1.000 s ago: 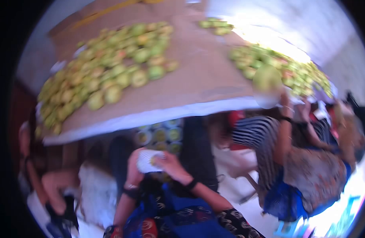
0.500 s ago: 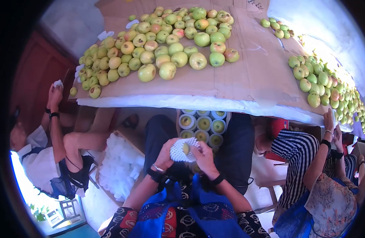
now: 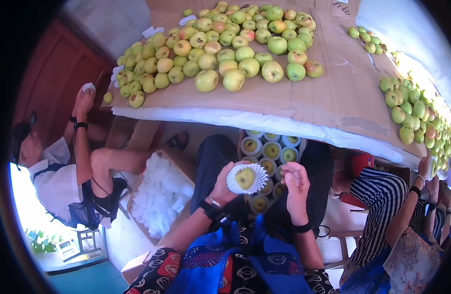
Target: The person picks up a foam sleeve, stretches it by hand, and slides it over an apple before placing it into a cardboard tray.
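My left hand (image 3: 222, 188) is wrapped around an apple (image 3: 245, 178) in a white foam net sleeve. The apple's bare end faces up through the open end of the sleeve. Apart from it, on the right, my right hand (image 3: 297, 190) is raised with its fingers curled in, and nothing shows in them. Below my hands, between my knees, a box holds several apples in foam sleeves (image 3: 271, 150), set in rows. My right hand and the held apple cover part of these rows.
A cardboard-covered table (image 3: 328, 98) ahead bears a large pile of loose apples (image 3: 233, 80) and another pile (image 3: 411, 110) at right. A box of white foam sleeves (image 3: 159, 193) stands at my left. Co-workers sit on both sides, one in striped trousers (image 3: 382, 196).
My right hand has come off the foam sleeve and moved right. The sleeve now sits around the apple in my left hand, its open end turned up. The view has shifted left.
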Available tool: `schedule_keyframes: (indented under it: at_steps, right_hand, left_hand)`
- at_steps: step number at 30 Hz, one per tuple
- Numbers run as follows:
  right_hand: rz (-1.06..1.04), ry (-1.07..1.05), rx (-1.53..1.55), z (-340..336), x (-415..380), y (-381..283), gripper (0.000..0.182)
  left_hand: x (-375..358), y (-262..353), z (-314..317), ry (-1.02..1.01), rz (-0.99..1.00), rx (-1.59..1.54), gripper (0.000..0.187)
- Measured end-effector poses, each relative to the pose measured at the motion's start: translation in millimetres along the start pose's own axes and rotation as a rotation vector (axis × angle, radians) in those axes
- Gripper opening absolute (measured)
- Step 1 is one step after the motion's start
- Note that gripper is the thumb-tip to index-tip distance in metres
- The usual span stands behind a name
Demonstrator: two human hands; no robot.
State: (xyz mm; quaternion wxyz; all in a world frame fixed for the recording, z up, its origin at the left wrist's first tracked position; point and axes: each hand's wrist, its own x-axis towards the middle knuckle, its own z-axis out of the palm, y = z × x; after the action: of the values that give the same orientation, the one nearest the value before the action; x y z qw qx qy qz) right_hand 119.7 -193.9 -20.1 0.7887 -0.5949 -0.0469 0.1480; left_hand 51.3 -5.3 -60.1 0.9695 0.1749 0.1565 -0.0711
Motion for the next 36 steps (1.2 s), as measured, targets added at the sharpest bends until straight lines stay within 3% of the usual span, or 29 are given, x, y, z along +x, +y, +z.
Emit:
schedule_keyframes:
  at_steps: [2,3,6,8,12,14,18,20,23,27,28,36]
  right_hand:
    - [-0.209,-0.141,-0.076,1,-6,0,0.027]
    - [-0.190,-0.214,-0.171,6,-8,-1,0.032]
    - [-0.297,-0.340,-0.420,23,-15,-12,0.028]
    - [-0.415,-0.404,-0.723,36,-16,-14,0.029]
    - [-0.395,-0.404,-0.679,30,-14,11,0.024]
    - [-0.490,-0.459,-0.752,31,-15,8,0.019]
    - [-0.464,-0.450,-0.814,31,-19,1,0.014]
    - [-0.431,-0.303,-0.590,26,-12,6,0.015]
    - [-0.377,-0.199,-0.677,20,-2,11,0.017]
    - [-0.360,-0.263,-0.843,37,-7,-2,0.040]
    - [-0.422,-0.273,-0.950,40,-7,1,0.053]
    - [-0.362,-0.249,-1.252,60,-7,-10,0.062]
  left_hand:
    - [2,-1,-2,0.091,0.022,0.064,0.061]
    - [4,-1,-5,0.089,0.023,0.061,0.061]
    - [3,-3,-12,0.038,0.054,0.089,0.062]
    - [1,-1,-8,0.115,0.068,0.047,0.064]
    - [-1,-1,-5,0.089,0.042,-0.011,0.059]
    - [-1,2,-6,0.041,0.099,-0.097,0.057]
    - [-1,6,-7,0.084,0.098,-0.018,0.054]
    - [0,2,-11,0.099,0.114,0.029,0.057]
    - [1,1,-14,0.125,0.115,0.037,0.057]
    - [2,1,-11,0.028,0.075,0.106,0.053]
    - [3,-1,-12,0.049,0.069,0.094,0.053]
    - [5,-1,-4,0.080,0.122,-0.002,0.047]
